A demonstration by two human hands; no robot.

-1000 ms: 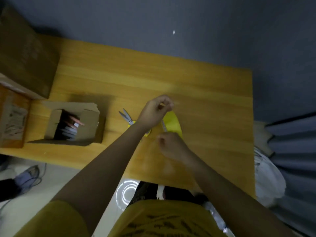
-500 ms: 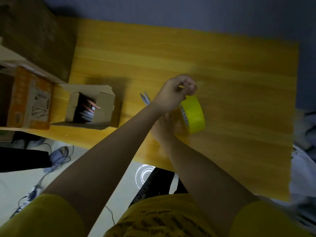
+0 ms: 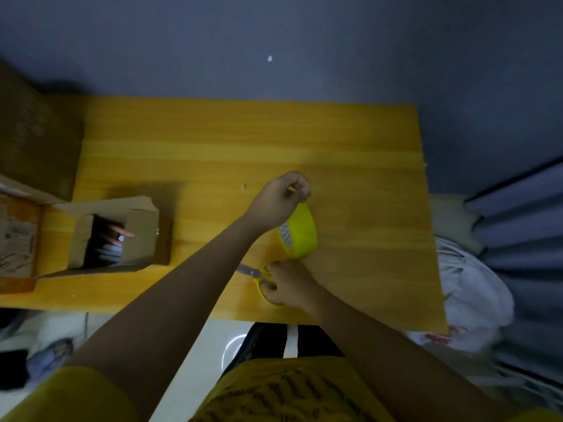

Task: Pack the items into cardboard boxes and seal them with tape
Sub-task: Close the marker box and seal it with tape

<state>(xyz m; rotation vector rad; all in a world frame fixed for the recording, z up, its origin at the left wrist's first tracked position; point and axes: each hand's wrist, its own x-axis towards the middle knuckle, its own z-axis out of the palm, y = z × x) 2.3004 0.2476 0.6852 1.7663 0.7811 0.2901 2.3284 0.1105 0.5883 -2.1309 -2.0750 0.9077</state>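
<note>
A yellow tape roll (image 3: 300,236) stands on edge on the wooden table (image 3: 350,178). My left hand (image 3: 278,199) is just above it and pinches the free end of the tape between thumb and fingers. Below the roll, my right hand (image 3: 289,286) closes on the yellow handles of the scissors (image 3: 254,274), whose blades point left on the table. A small open cardboard box (image 3: 143,239) with items inside lies on its side at the left.
A large brown box (image 3: 33,141) and an orange printed carton (image 3: 16,248) crowd the table's left end. White cloth (image 3: 475,296) hangs off the right edge. Bare tabletop lies beyond and to the right of the tape.
My right hand left the tape roll and dropped to the scissors. My left hand keeps its pinch on the tape end. The camera view shifted.
</note>
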